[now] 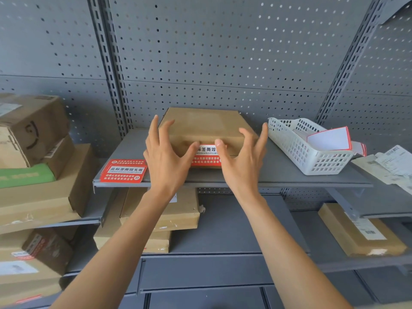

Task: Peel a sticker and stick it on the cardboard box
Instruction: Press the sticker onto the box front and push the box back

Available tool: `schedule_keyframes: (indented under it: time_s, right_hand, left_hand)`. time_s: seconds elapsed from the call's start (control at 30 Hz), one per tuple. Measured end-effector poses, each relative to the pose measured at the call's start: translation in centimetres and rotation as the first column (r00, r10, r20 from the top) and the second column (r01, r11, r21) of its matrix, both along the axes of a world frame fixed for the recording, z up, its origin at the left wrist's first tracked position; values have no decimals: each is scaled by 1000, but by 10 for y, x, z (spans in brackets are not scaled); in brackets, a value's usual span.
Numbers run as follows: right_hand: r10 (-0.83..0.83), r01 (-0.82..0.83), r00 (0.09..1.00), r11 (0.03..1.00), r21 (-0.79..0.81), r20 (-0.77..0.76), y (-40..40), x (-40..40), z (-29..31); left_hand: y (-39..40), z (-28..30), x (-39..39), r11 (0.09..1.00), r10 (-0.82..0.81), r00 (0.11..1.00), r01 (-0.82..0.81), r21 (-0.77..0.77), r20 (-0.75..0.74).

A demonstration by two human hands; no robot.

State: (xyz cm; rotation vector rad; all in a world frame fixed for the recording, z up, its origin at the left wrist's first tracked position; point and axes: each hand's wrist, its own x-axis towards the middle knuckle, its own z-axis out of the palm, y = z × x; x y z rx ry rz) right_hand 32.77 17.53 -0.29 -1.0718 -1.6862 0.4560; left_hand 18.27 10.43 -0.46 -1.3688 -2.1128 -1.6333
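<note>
A flat brown cardboard box lies on the grey shelf in the middle of the view. A red and white sticker sits on the box's front face, folded over its near edge. My left hand and my right hand are spread at the box's front corners, fingers apart. Both thumbs press on the sticker's upper edge. A second red sticker lies flat on the shelf to the left of my left hand.
A white plastic basket at the right holds sticker sheets. Stacked cardboard boxes fill the left shelf, and more parcels lie on the lower shelves. Papers sit at the far right. A pegboard wall stands behind.
</note>
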Motion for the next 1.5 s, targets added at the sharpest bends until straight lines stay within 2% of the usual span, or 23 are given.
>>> schedule_keyframes:
  time_s: [0.17,0.3,0.6,0.9,1.5]
  right_hand:
    - [-78,78,997,995,65,-10,3,3,31]
    - [-138,130,987,987,99,79,7,-1,55]
    - [-292,273,939,954,121,184,12,-18,61]
    - [-255,223,934,963,151,251,18,-13,60]
    - [-203,180,951,977,119,232,15,-10,63]
  left_hand:
    - [-4,40,-3,1000,-23,998,24,12,-63]
    - [0,62,-1,1000,22,995,-23,-12,-96]
    - [16,67,3,983,177,971,-183,-25,-160]
    - [13,67,-8,991,129,983,-133,-27,-133]
    - [3,66,-15,992,89,981,-103,-72,-174]
